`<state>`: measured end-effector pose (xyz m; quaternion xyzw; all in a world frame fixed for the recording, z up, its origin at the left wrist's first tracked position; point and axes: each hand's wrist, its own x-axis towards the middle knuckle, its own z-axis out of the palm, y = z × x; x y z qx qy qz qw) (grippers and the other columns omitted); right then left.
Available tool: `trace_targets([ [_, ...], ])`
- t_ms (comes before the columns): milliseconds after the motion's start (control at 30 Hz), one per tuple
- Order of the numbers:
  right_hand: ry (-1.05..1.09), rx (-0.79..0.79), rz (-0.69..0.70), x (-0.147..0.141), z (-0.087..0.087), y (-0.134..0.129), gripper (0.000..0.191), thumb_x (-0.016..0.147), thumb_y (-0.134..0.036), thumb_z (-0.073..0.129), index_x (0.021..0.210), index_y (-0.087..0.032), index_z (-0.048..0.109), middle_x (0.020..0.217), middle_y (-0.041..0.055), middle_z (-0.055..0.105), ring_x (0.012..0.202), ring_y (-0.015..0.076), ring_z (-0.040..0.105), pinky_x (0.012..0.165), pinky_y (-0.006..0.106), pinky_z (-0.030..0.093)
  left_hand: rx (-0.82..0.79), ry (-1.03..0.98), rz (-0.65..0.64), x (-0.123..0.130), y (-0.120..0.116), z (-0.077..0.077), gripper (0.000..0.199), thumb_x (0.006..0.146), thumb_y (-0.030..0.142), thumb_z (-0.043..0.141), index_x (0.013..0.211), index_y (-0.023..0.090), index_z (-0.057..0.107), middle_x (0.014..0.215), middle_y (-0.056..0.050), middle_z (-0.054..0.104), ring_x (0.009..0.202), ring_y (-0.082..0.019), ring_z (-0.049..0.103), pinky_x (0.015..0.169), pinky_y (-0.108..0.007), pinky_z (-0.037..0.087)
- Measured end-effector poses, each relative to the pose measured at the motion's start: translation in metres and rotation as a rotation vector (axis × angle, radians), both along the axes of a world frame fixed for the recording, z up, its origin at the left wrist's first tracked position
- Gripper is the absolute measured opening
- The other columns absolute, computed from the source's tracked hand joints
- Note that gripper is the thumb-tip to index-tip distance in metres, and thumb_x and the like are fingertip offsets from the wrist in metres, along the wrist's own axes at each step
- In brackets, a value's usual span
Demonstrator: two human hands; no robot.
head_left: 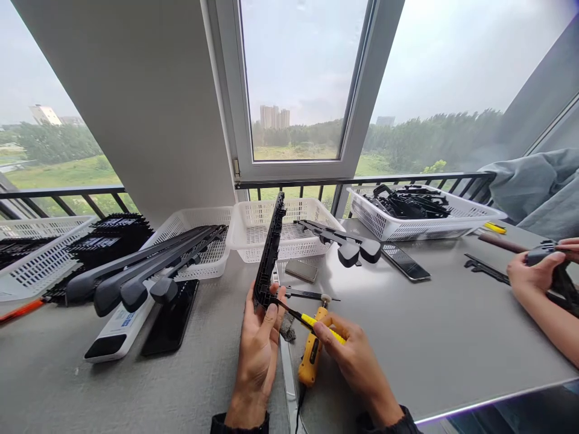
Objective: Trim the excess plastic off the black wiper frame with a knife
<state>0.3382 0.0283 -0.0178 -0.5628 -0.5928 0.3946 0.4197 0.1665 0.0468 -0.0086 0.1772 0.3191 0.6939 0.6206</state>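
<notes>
Upright in my left hand (pixel 261 337) stands a long black plastic part (pixel 270 247), held near its lower end with the fingers wrapped round it. My right hand (pixel 348 349) grips a thin tool with a yellow handle (pixel 310 320). The tool's dark tip meets the lower end of the black part; the exact contact is too small to tell. Beneath my hands a yellow corded tool (pixel 310 355) lies on the grey table (pixel 398 337), beside a small grey lump (pixel 287 328).
White baskets (pixel 212 265) line the back; the right basket (pixel 407 229) holds black parts. Long black parts (pixel 136 271) lie at left, near phones (pixel 170 319). Another phone (pixel 407 261) lies right of centre. At far right a person's hands (pixel 534 274) hold a dark part.
</notes>
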Motion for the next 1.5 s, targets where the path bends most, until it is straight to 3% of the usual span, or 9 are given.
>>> trace_targets([
  [267, 0.01, -0.001, 0.054, 0.008, 0.0, 0.001, 0.063, 0.091, -0.077, 0.061, 0.068, -0.018, 0.068, 0.066, -0.0003, 0.054, 0.064, 0.0159, 0.046, 0.061, 0.028, 0.035, 0.024, 0.143, 0.034, -0.001, -0.001, -0.007, 0.078, 0.081, 0.027, 0.095, 0.149, 0.034, 0.056, 0.131, -0.005, 0.08, 0.128, -0.025, 0.075, 0.121, -0.041, 0.053],
  [500, 0.021, -0.001, 0.036, 0.004, -0.007, 0.001, 0.067, 0.09, -0.08, 0.062, 0.072, -0.017, 0.072, 0.065, 0.0003, 0.055, 0.062, 0.0156, 0.045, 0.058, 0.028, 0.034, 0.013, 0.111, 0.009, -0.001, -0.003, -0.007, 0.038, 0.096, 0.038, 0.08, 0.131, 0.027, 0.072, 0.138, -0.009, 0.077, 0.132, -0.028, 0.073, 0.119, -0.043, 0.054],
  [667, 0.03, 0.014, 0.036, 0.007, -0.009, 0.001, 0.066, 0.09, -0.08, 0.064, 0.072, -0.017, 0.072, 0.063, -0.0003, 0.055, 0.058, 0.0144, 0.045, 0.055, 0.027, 0.035, 0.007, -0.005, 0.021, 0.001, -0.001, -0.006, 0.027, 0.099, 0.031, 0.075, 0.126, 0.024, 0.074, 0.133, -0.008, 0.08, 0.127, -0.026, 0.076, 0.121, -0.043, 0.053],
  [967, -0.04, 0.044, 0.019, 0.013, -0.011, -0.001, 0.066, 0.086, -0.08, 0.067, 0.07, -0.017, 0.076, 0.06, -0.0006, 0.056, 0.058, 0.0145, 0.045, 0.056, 0.027, 0.037, -0.006, -0.149, 0.056, 0.006, 0.002, -0.004, 0.028, 0.096, 0.024, 0.076, 0.124, 0.026, 0.073, 0.128, -0.006, 0.08, 0.129, -0.023, 0.074, 0.121, -0.04, 0.052],
  [1133, -0.068, 0.055, 0.001, 0.016, -0.014, -0.004, 0.065, 0.087, -0.078, 0.068, 0.072, -0.015, 0.077, 0.06, -0.0012, 0.055, 0.058, 0.0145, 0.045, 0.056, 0.028, 0.036, -0.02, -0.157, 0.038, 0.004, -0.001, -0.011, 0.029, 0.097, 0.023, 0.074, 0.126, 0.027, 0.072, 0.13, -0.006, 0.079, 0.135, -0.022, 0.07, 0.118, -0.038, 0.053],
  [1500, -0.087, 0.083, -0.03, 0.024, -0.023, -0.005, 0.059, 0.091, -0.072, 0.067, 0.075, -0.016, 0.078, 0.065, -0.0007, 0.057, 0.064, 0.0162, 0.048, 0.061, 0.029, 0.036, -0.037, -0.13, 0.033, -0.008, -0.001, -0.02, 0.031, 0.095, 0.017, 0.073, 0.125, 0.024, 0.07, 0.128, -0.008, 0.08, 0.126, -0.021, 0.074, 0.107, -0.031, 0.057],
])
